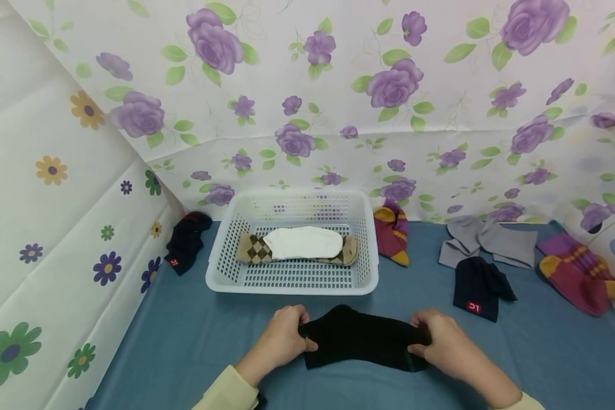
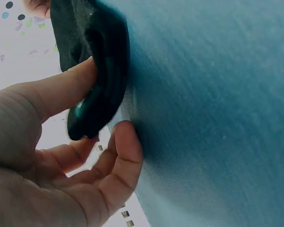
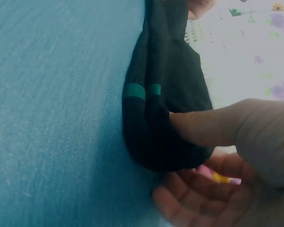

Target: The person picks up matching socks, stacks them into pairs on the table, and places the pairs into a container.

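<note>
left hand [image 1: 287,335]: thumb and forefinger pinch one end of the black socks [image 1: 361,340]; other fingers half bent, off the fabric
right hand [image 1: 445,343]: thumb and fingers pinch the opposite end, near the green bands [image 3: 136,91]
black socks: spanning both hands, just in front of white plastic basket [image 1: 292,286]
basket load: white sock [image 1: 304,242] on argyle socks [image 1: 254,249]

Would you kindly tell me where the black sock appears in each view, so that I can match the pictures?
Head: the black sock is at lower centre, below the white basket, between the left hand and right hand.
Left wrist: the sock runs from the top edge past mid-height, left of centre.
Right wrist: the sock runs from the top edge past mid-height, mostly right of centre.
Shared landmark: the blue cloth.
</note>
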Demonstrator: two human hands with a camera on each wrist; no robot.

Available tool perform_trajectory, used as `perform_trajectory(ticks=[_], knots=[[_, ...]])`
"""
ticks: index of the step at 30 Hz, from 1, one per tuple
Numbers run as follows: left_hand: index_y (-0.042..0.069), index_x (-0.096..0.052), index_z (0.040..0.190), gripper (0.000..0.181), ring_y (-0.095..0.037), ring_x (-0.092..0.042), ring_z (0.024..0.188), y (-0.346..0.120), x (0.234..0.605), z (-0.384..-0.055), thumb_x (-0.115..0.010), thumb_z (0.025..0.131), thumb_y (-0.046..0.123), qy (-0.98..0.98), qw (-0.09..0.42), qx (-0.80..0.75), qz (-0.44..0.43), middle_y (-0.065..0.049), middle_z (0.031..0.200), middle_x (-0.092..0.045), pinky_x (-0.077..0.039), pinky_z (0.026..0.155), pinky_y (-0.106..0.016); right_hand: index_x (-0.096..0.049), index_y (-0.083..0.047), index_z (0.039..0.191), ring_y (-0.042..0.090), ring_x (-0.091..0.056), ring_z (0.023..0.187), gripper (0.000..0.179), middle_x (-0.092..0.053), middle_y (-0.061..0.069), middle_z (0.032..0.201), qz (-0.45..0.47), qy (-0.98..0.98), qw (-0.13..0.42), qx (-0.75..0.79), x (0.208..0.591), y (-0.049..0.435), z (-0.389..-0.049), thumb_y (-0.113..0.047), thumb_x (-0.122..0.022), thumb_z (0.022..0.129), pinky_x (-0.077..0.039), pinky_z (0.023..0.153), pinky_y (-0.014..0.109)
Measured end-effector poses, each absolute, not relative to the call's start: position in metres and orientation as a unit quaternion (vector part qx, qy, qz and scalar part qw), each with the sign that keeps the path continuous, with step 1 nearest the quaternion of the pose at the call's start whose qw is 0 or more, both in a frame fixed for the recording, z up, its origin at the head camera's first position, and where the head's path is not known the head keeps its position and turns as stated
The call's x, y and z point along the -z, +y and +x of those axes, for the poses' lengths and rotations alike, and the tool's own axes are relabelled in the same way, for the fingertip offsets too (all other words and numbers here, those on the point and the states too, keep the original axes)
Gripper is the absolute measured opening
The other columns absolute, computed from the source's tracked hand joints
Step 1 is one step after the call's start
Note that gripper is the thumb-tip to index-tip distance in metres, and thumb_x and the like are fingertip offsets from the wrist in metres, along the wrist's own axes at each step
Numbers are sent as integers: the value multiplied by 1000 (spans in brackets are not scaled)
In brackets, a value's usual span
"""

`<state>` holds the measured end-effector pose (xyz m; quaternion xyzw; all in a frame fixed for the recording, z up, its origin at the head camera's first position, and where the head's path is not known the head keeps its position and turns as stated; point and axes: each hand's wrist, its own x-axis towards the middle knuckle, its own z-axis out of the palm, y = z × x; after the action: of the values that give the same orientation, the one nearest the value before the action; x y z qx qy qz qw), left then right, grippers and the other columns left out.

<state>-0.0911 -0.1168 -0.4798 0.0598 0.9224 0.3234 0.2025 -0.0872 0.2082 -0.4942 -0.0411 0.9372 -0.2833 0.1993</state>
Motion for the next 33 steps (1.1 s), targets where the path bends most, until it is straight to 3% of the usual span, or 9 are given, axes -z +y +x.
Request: perform_trajectory(ticks=[6,10,14,18,21,28,33], knots=[[15,-49,82,27,-10,-34,54,-123,475,-85,-75,78,22,893,195,-386,126,3,66,-36,-29,52,-25,-57,-18,90,13,-54,71,27,-60,-3,82,-65,908,196,365,486,216,-83,-15,-77,73,-46,60,26],[19,-48,87,24,-9,-36,54,-128,467,-83,-71,84,25,873,178,-430,148,1,76,-44,-33,53,-24,-56,-22,96,11,-58,78,33,-63,-6,91,-77,898,154,406,476,220,-80,-10,-76,73,-49,66,23],[22,-49,93,23,-9,-39,56,-132,456,-81,-69,85,30,859,169,-460,147,-1,87,-52,-38,54,-24,-53,-32,113,11,-60,91,52,-63,-9,108,-116,895,107,418,470,222,-78,-8,-77,74,-51,70,23],[24,-50,98,24,-8,-38,59,-132,445,-77,-69,85,33,847,171,-482,144,-1,87,-51,-37,54,-23,-50,-36,120,14,-58,96,58,-57,-10,121,-151,883,105,432,465,226,-74,-7,-75,76,-52,67,24],[25,-50,102,25,-7,-36,59,-131,437,-74,-68,86,31,843,166,-491,140,-1,88,-50,-36,54,-22,-56,-33,111,12,-55,100,45,-54,-10,123,-174,876,99,439,463,227,-70,-7,-73,79,-51,63,24],[22,-51,108,25,-8,-35,58,-129,419,-69,-66,88,22,834,162,-512,128,-1,99,-54,-35,54,-21,-68,-35,85,7,-57,106,26,-59,-12,117,-232,876,46,421,453,230,-65,-10,-73,80,-49,85,19],[27,-52,109,28,-9,-36,58,-133,416,-70,-67,87,31,824,154,-529,133,2,102,-55,-36,52,-23,-70,-31,88,7,-60,99,19,-62,-9,111,-250,864,24,435,444,233,-64,-14,-74,79,-52,75,22]])
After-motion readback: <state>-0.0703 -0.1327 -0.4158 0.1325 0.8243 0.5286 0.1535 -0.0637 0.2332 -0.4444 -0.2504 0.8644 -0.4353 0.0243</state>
